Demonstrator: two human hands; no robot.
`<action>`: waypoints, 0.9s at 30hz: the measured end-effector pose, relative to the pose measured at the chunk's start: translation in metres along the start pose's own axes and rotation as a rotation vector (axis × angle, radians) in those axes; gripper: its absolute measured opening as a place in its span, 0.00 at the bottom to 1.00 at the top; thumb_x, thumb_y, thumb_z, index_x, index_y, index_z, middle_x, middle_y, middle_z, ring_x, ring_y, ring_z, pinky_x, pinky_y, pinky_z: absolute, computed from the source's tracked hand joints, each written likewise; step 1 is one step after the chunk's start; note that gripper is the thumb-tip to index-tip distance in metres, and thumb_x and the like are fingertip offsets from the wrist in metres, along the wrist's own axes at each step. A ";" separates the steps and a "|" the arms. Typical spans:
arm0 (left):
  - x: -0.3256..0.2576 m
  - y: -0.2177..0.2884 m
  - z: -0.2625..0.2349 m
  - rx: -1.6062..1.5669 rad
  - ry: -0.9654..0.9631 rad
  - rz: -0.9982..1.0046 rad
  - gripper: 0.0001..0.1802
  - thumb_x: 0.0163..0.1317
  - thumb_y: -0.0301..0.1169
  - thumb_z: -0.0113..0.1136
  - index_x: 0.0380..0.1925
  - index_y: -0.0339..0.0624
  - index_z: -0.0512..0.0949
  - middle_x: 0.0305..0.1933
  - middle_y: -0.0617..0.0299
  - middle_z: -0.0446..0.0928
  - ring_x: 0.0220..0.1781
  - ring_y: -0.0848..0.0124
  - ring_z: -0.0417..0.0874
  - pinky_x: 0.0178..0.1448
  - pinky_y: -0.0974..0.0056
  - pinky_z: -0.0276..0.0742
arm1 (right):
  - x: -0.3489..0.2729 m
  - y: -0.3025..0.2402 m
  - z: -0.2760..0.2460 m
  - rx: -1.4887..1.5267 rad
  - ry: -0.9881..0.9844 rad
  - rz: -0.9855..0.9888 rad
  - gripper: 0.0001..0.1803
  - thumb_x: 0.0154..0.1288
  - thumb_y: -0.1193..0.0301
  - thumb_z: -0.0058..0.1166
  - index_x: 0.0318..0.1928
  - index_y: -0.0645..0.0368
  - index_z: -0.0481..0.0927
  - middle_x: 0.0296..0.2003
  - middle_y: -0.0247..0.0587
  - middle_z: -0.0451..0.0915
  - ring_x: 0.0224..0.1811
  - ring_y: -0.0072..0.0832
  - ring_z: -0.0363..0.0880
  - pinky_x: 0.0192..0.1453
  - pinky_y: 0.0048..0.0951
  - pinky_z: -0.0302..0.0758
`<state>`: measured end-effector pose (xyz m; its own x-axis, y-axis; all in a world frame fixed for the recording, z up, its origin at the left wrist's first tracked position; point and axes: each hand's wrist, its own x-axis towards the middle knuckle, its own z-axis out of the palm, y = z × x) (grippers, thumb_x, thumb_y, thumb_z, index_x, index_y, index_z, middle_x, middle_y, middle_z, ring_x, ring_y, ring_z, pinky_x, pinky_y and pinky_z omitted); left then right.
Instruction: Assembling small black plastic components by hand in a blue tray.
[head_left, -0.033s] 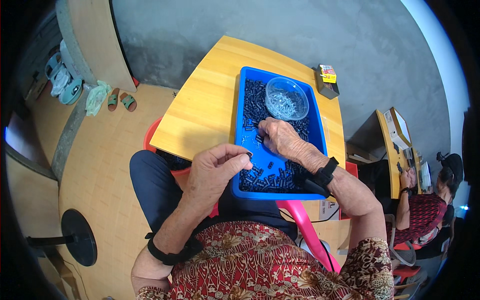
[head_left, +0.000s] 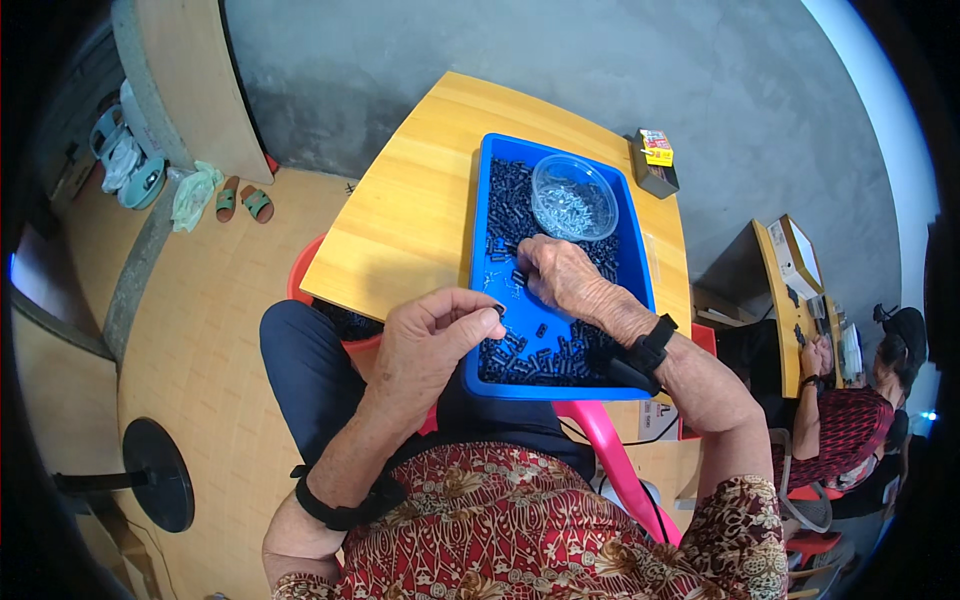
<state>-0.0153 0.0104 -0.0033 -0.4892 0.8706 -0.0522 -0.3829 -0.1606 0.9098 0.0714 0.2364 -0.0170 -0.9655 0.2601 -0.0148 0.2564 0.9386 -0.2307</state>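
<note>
My left hand (head_left: 430, 335) is over the near left rim of a blue tray (head_left: 640, 262), with a small black part (head_left: 498, 310) pinched between thumb and forefinger. Down inside the tray, my right hand (head_left: 562, 272) has its fingers bent together beside another small black piece (head_left: 519, 278); whatever its fingertips grip is hidden. Many small black parts (head_left: 560, 358) lie heaped at the tray's near end, and more fill its far side. A few tiny silvery pieces are scattered on the blue bottom. A clear round tub (head_left: 574, 198) of silvery screws sits at the far right inside the tray.
The tray rests on a yellow wooden table (head_left: 400, 200). At its far right corner stands a dark box (head_left: 655, 175) with a yellow packet on top. To the right another person (head_left: 840, 430) works at a second table. Sandals (head_left: 242, 200) lie on the floor at left.
</note>
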 end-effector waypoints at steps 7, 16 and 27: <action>-0.001 -0.001 0.002 -0.007 -0.004 -0.012 0.09 0.65 0.28 0.60 0.43 0.35 0.80 0.36 0.60 0.83 0.40 0.76 0.82 0.48 0.70 0.76 | -0.005 -0.007 -0.017 0.087 0.067 -0.019 0.08 0.52 0.79 0.57 0.35 0.65 0.79 0.34 0.53 0.79 0.38 0.50 0.81 0.44 0.45 0.78; -0.003 0.000 0.006 -0.010 -0.008 -0.043 0.09 0.64 0.27 0.61 0.42 0.35 0.80 0.36 0.61 0.83 0.39 0.77 0.81 0.48 0.71 0.76 | -0.040 -0.055 -0.054 0.893 0.051 0.041 0.02 0.62 0.79 0.55 0.36 0.64 0.78 0.29 0.30 0.78 0.31 0.13 0.75 0.36 0.19 0.74; -0.002 -0.006 0.007 -0.030 -0.053 0.026 0.08 0.64 0.26 0.61 0.42 0.34 0.80 0.36 0.64 0.82 0.39 0.80 0.80 0.46 0.75 0.75 | -0.067 -0.075 -0.054 0.797 0.184 -0.078 0.04 0.60 0.80 0.61 0.35 0.63 0.79 0.33 0.34 0.80 0.37 0.19 0.78 0.41 0.23 0.75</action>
<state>-0.0066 0.0128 -0.0060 -0.4573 0.8893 -0.0063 -0.3948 -0.1966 0.8975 0.1195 0.1605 0.0536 -0.9382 0.2991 0.1739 0.0121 0.5307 -0.8475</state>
